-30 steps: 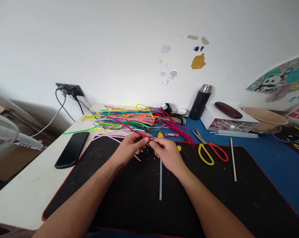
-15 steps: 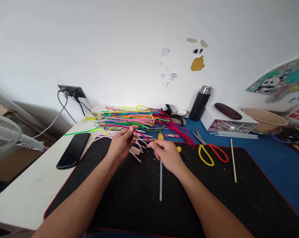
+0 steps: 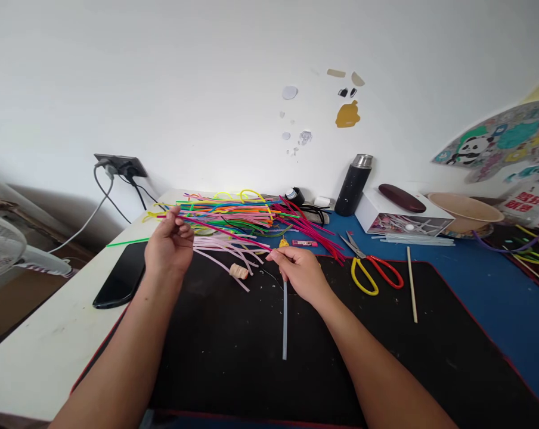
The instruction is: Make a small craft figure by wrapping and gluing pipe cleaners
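Note:
A magenta pipe cleaner (image 3: 225,231) is stretched between my two hands above the black mat (image 3: 234,351). My left hand (image 3: 169,247) pinches its far-left end near the phone. My right hand (image 3: 299,271) pinches its right end, fingers closed, over the middle of the mat. Behind the hands lies a heap of coloured pipe cleaners (image 3: 231,213). A small tan spool (image 3: 238,271) rests on the mat between the hands. A clear glue stick (image 3: 284,322) lies lengthwise under my right wrist.
Yellow-and-red scissors (image 3: 371,271) and a wooden stick (image 3: 411,285) lie right of my right hand. A black phone (image 3: 120,276) sits at the left. A black flask (image 3: 352,186), a white box (image 3: 401,215) and a bowl (image 3: 466,210) stand at the back right. A fan (image 3: 3,250) is off the left edge.
My left hand has slid leftward along the magenta pipe cleaner, from touching the right hand to well apart. The tan spool now shows on the mat. The right hand has stayed about where it was.

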The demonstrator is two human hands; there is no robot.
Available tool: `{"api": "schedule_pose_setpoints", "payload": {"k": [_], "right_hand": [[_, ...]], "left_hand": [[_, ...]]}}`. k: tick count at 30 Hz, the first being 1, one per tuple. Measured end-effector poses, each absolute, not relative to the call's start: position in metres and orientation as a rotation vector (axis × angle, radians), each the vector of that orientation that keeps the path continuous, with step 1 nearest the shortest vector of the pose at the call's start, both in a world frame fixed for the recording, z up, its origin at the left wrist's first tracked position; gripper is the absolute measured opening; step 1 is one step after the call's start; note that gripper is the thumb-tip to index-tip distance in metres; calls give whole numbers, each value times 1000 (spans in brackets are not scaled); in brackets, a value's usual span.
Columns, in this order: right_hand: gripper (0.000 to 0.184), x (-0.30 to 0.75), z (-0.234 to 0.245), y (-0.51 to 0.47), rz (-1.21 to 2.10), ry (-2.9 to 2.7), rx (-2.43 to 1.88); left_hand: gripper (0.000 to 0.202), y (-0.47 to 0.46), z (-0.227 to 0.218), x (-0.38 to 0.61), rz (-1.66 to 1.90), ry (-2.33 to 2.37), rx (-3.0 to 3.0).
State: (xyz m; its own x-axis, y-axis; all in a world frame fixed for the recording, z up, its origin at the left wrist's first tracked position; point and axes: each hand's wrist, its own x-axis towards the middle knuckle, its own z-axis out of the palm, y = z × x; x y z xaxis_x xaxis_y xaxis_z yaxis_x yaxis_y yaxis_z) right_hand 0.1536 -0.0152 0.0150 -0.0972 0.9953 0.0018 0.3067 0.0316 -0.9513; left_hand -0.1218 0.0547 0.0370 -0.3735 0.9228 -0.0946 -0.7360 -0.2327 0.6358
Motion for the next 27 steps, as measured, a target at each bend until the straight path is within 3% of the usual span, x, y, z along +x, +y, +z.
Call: {"api": "schedule_pose_setpoints", "payload": {"k": [3, 8, 11, 14, 19, 22, 27], "right_hand": [[38, 154, 14, -15, 1094, -1530, -1375], [40, 156, 10, -12, 1089, -1488, -1364], [43, 155, 9, -12, 1122, -1439, -1291], [44, 154, 10, -12, 1133, -1367, -1215], [44, 152, 11, -13, 1151, -1334, -1182], [46, 149, 10, -15, 1185, -1410, -1218], [41, 145, 9, -18, 1170, -1529, -1250]], "left_hand": [[28, 56, 44, -138, 1884, 721, 269], [34, 58, 47, -150, 1939, 740, 213], [30, 57, 41, -133, 1726, 812, 319], [12, 50, 32, -107, 1606, 896, 520], [41, 26, 23, -70, 1132, 938, 1068], [42, 15, 21, -55, 974, 891, 1093], [38, 13, 17, -47, 1008, 872, 1037]]}}
